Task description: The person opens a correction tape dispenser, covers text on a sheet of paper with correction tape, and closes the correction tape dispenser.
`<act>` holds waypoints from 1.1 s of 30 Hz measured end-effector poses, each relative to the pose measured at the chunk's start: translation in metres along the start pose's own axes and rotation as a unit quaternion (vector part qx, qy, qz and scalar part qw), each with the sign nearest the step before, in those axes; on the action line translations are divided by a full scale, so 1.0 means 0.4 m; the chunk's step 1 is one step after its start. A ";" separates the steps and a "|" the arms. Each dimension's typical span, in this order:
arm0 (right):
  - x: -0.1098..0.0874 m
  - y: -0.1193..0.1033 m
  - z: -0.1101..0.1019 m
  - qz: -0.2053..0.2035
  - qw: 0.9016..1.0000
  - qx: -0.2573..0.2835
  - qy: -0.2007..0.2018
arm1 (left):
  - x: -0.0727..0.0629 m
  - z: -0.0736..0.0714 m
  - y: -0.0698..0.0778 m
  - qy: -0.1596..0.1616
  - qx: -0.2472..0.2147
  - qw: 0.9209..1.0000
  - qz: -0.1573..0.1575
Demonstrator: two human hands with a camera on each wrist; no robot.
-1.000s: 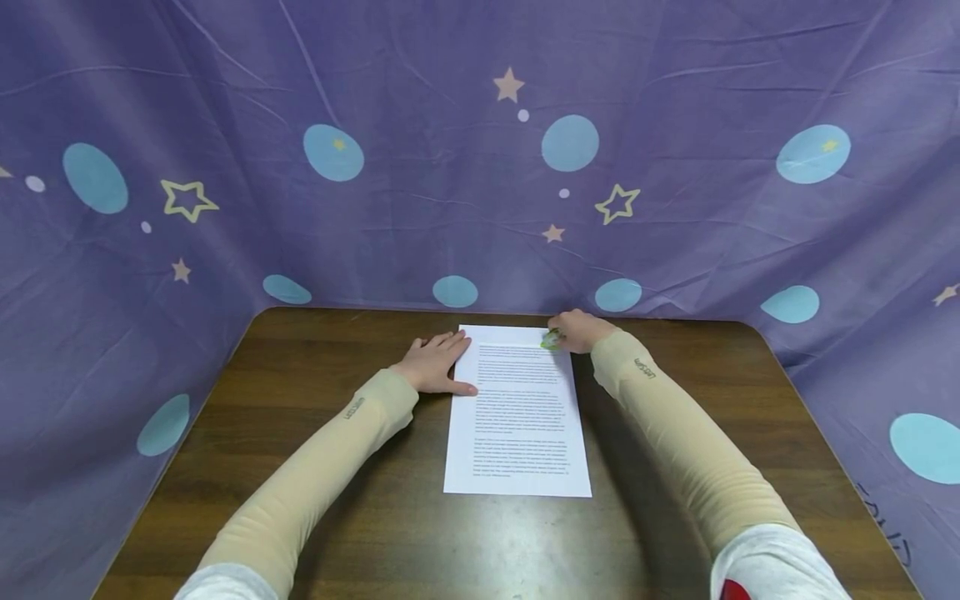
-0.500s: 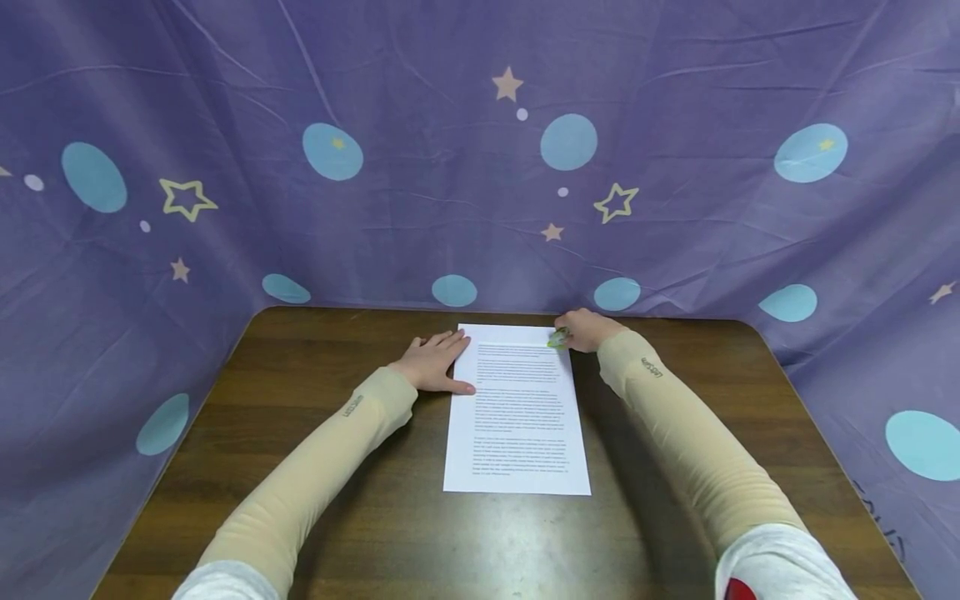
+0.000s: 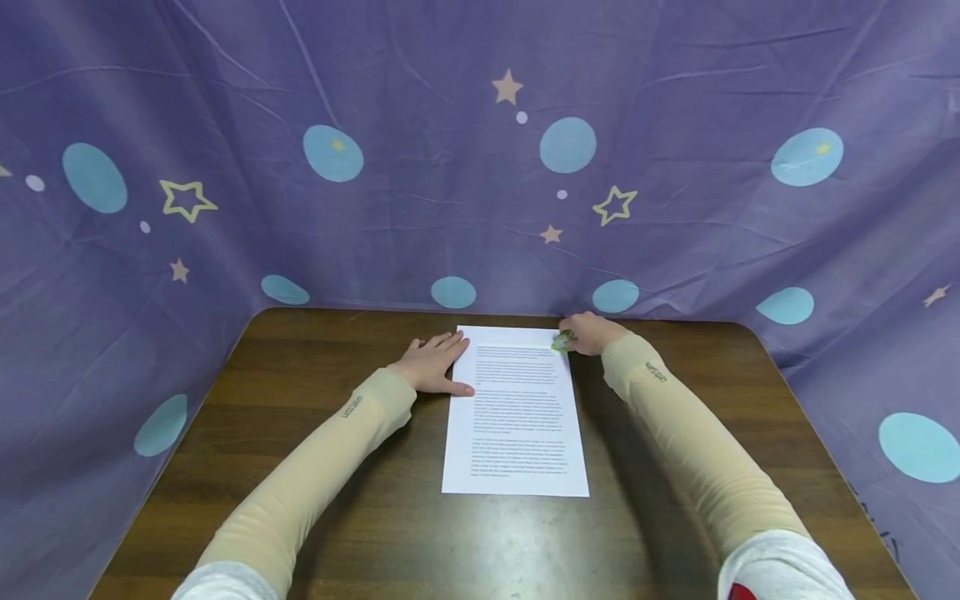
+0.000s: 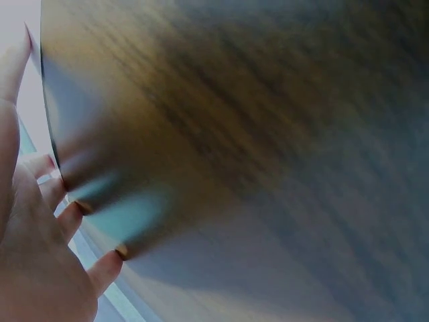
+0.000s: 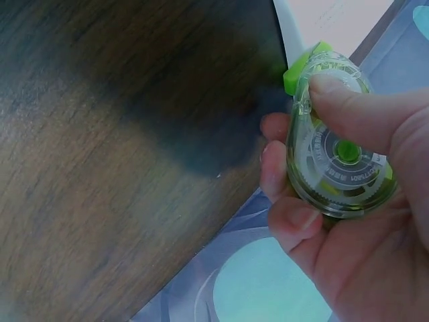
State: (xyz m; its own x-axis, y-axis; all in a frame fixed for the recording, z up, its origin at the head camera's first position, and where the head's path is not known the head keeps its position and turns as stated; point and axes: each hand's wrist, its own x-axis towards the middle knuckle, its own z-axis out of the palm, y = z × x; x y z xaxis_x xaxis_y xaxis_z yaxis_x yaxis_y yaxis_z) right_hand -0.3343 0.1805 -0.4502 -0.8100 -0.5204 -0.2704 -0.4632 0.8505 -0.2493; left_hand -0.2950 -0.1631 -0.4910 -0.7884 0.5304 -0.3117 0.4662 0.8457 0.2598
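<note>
Dispenser point(image 5: 348, 151), clear-bodied with green tip and hub, sits at the upper right edge of the printed sheet point(image 3: 517, 417), near the right end of the top lines; tip contact I cannot tell. My right hand point(image 3: 592, 335) grips it, thumb on its face, fingers curled round behind. My left hand point(image 3: 429, 367) holds nothing: fingers spread at the sheet's upper left edge, thumb resting on the paper. Sheet lies flat on the wooden table point(image 3: 375, 542).
</note>
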 end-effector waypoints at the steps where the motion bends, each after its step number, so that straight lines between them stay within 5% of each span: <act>1: -0.001 0.001 0.001 0.001 1.000 -0.001 0.002 | 0.002 0.002 -0.002 0.001 -0.002 1.000 0.001; 14: -0.017 -0.005 -0.001 0.000 1.000 0.012 0.012 | -0.001 -0.003 0.005 -0.003 -0.001 1.000 -0.006; 23: -0.012 -0.048 -0.032 -0.036 0.998 0.023 0.044 | 0.005 0.001 -0.002 0.008 -0.007 1.000 -0.006; 33: 0.002 -0.088 -0.030 -0.040 0.998 0.042 0.031 | -0.010 -0.010 0.011 0.008 -0.015 1.000 0.004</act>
State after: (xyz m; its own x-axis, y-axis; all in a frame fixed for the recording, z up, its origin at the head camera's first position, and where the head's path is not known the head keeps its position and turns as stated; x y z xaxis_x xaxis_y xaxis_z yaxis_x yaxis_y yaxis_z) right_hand -0.3231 0.1511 -0.4304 -0.7938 -0.5781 -0.1886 -0.4977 0.7959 -0.3448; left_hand -0.2913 -0.1617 -0.4849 -0.7911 0.5363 -0.2940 0.4608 0.8388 0.2900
